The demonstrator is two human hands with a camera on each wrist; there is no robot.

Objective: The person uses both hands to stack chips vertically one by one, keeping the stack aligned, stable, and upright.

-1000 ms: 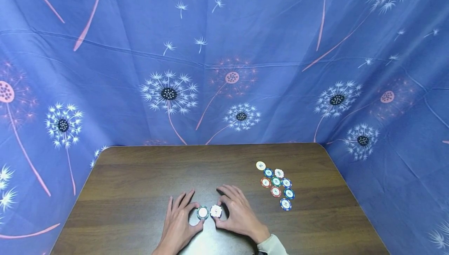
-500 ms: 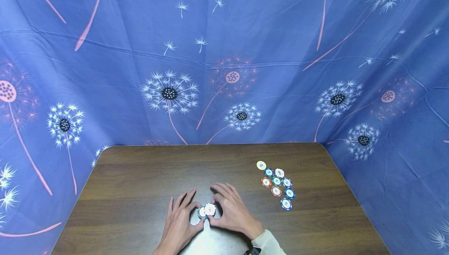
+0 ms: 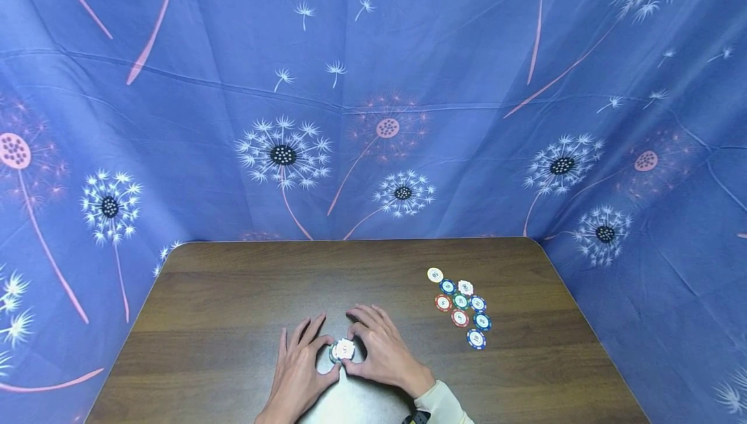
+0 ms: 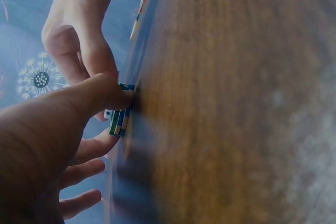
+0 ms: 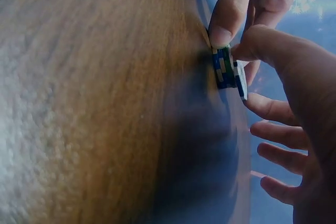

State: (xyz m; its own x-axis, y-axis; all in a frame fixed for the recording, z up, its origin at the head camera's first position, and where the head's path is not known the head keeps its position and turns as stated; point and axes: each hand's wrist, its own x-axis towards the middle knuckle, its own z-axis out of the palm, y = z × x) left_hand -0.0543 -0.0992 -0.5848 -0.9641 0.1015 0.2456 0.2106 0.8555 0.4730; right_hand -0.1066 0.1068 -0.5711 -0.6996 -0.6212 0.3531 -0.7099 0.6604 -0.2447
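Note:
My left hand [image 3: 299, 367] pinches a low stack of poker chips [image 5: 221, 69] between thumb and index finger, its other fingers spread out. Blue and green edges show on that stack in both wrist views. From the other side, my right hand [image 3: 384, 356] holds a white poker chip [image 3: 345, 349] by its rim, thumb nearer and index finger farther. The white chip lies over most of the stack, a little to its right; a green rim [image 3: 332, 354] peeks out at the left. Whether the white chip fully touches the stack is unclear.
A loose cluster of several poker chips lies flat at the right of the brown wooden table [image 3: 245, 281], among them a red chip [image 3: 460, 318], a blue chip [image 3: 476, 339] and a cream chip [image 3: 434, 275]. A blue dandelion-print cloth [image 3: 467, 87] hangs behind and beside the table.
My right hand has moved left, bringing the white chip from beside the stack to on top of it. The left hand has stayed in place, holding the stack.

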